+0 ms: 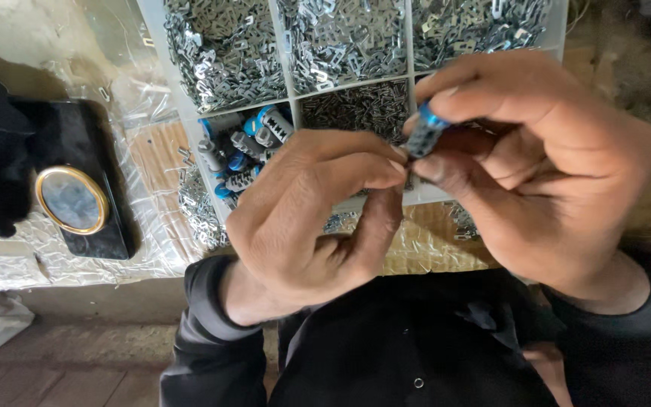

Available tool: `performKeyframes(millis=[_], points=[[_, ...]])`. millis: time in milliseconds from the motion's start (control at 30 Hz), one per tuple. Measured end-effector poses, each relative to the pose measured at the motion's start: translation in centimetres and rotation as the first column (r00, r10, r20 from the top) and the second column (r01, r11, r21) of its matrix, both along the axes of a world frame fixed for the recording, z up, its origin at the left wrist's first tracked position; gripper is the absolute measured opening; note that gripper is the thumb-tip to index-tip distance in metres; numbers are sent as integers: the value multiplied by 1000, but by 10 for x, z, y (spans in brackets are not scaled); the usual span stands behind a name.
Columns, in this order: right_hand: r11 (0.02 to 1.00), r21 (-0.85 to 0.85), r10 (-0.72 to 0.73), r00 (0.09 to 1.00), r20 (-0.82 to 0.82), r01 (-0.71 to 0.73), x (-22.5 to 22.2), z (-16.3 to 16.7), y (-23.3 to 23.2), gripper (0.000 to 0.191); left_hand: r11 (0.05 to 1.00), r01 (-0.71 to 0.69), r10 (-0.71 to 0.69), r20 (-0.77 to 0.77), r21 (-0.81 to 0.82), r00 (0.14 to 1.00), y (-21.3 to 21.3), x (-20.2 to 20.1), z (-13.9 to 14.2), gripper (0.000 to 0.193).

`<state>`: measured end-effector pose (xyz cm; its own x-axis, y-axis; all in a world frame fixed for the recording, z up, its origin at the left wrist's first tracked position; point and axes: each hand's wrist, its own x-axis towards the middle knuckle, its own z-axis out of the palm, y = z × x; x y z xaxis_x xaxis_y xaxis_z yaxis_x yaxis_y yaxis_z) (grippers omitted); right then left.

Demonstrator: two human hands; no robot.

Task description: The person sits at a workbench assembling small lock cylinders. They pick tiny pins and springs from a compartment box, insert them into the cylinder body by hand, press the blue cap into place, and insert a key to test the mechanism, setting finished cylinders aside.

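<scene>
Hands meet over a divided tray (182,113): the right hand (544,173) pinches a small grey part with a blue cap (425,132) between thumb and fingers, while the left hand (310,211) closes its fingertips against the part's lower end. Behind them, tray compartments hold heaps of small metal pieces (227,45) and more blue-capped parts (246,147). Left of the tray lies a black case with a gold-rimmed oval (71,200) on clear plastic sheeting (9,256).
</scene>
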<state>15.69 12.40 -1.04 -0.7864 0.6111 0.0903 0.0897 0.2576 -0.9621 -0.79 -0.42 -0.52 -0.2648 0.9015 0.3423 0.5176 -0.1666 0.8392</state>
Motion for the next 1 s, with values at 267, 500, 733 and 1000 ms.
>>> performKeyframes(millis=[267, 500, 733, 1000], points=[[986, -158, 41, 993, -112, -59, -1, -3, 4, 32, 997, -45, 53, 129, -67, 990, -4, -2, 8, 13], [987, 131, 91, 996, 5, -91, 2, 0, 2, 27, 994, -31, 60, 287, -103, 956, -9, 0, 8, 14], [985, 142, 105, 994, -15, -101, 5, -4, 2, 24, 994, -14, 38, 224, -105, 974, -6, -3, 12, 13], [955, 270, 127, 992, 9, -125, 1, -1, 2, 23, 999, -17, 25, 257, -32, 966, -7, -3, 3, 13]])
